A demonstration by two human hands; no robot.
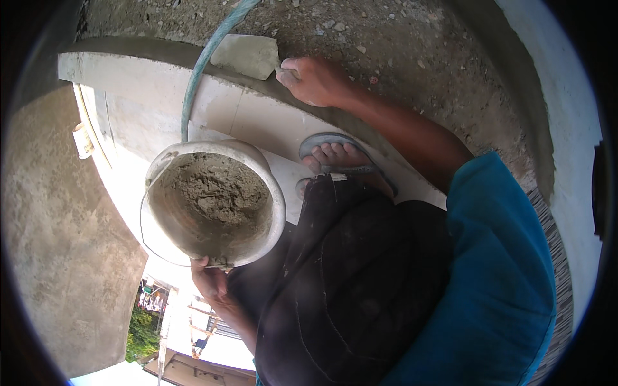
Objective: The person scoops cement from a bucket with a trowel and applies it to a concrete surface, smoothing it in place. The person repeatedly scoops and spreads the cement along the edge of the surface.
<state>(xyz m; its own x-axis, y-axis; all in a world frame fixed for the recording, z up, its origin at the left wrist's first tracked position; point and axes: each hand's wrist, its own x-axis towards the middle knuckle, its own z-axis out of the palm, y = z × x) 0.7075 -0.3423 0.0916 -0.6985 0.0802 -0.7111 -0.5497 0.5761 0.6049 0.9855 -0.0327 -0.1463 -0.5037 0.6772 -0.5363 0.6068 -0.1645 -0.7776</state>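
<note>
My left hand (211,282) grips the lower rim of a round, mortar-smeared bucket (278,209), its fingers over the edge. The bucket's mouth faces me, and grey wet mortar (222,186) fills part of it. A thin wire handle hangs off its left side. My right hand (312,80) is closed at the end of a flat, pale grey trowel (248,56), most of its handle hidden in the fist. The trowel's blade lies at the edge of a pale ledge (257,119), beside rough ground.
A green hose (206,61) runs over the ledge behind the bucket. My foot in a flip-flop (335,157) stands on the ledge. Rough gravelly ground (412,77) lies beyond it. A small white can (82,140) is at the far left, and a pale wall (566,83) rises at the right.
</note>
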